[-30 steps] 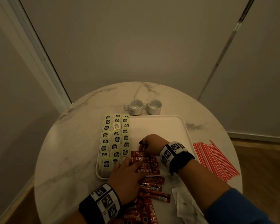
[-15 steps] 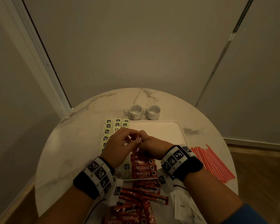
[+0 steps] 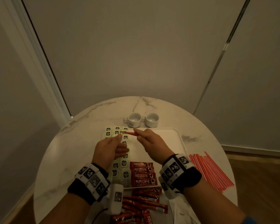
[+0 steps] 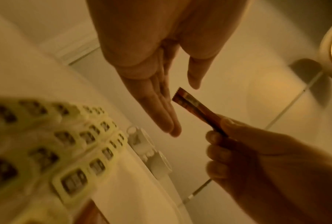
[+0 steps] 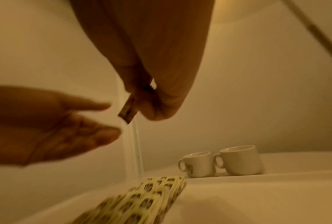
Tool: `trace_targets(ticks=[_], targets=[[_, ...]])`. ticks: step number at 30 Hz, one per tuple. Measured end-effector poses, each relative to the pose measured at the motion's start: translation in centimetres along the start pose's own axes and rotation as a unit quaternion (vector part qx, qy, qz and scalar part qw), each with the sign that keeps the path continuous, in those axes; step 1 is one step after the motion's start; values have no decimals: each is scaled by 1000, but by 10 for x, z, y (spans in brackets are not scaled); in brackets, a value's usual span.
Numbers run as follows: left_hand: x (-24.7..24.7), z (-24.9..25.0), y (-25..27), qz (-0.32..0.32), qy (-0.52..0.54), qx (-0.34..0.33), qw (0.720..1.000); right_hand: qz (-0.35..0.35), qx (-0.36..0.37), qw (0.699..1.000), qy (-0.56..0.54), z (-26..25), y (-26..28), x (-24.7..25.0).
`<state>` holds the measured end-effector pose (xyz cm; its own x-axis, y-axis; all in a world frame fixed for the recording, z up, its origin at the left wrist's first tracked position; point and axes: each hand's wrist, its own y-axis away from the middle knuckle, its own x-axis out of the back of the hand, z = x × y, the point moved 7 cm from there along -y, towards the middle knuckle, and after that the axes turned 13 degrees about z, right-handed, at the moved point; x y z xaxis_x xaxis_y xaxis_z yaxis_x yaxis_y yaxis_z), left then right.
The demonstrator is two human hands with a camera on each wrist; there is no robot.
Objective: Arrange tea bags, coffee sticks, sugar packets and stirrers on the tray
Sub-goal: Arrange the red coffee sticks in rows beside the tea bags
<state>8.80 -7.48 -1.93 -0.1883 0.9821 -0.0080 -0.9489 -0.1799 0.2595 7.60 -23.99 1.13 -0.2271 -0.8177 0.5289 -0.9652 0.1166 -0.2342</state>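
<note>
A white tray [image 3: 170, 135] lies on the round marble table [image 3: 81, 143]. Rows of pale green tea bags [image 3: 111, 132] fill its left side, and several red coffee sticks [image 3: 143, 173] lie stacked at its front. My right hand [image 3: 145, 139] is raised over the tray and pinches one red coffee stick [image 3: 131, 133] [image 4: 195, 108] [image 5: 127, 111] between thumb and fingers. My left hand [image 3: 111, 146] [image 4: 161, 97] hovers just left of it with straight fingers, holding nothing.
Two white cups [image 3: 134, 119] [image 5: 218, 161] stand behind the tray. Red stirrers [image 3: 210, 170] lie fanned on the table at the right. Loose coffee sticks [image 3: 141, 206] and white packets [image 3: 179, 212] lie near the table's front edge.
Both hands rose from the coffee sticks at the tray's front and met above the tray. Now they have parted: the right keeps one stick, the left has let go and opened.
</note>
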Motion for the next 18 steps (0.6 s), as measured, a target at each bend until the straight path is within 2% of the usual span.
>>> trace_targets(ticks=[2,4,8,10,13,15,18], targets=[[-14,-5,10,-47,28,63,997,16,60,997,37,-10,4,-8],[-24,-6,16,-69,60,75,993,4,92,993,73,-11,10,-20],[-21,-10,10,-36,101,95,990,-71,117,985,105,-10,22,-31],[-20,-11,8,-45,85,103,990,-56,85,993,64,-11,20,-21],[-21,-10,9,-83,30,103,991,42,-27,998,-37,1,2,2],[-23,-11,9,-110,-4,91,990,23,-113,987,-108,12,-6,1],[-27,-11,11,-148,-43,67,986,-23,-153,972,-175,17,-10,-8]])
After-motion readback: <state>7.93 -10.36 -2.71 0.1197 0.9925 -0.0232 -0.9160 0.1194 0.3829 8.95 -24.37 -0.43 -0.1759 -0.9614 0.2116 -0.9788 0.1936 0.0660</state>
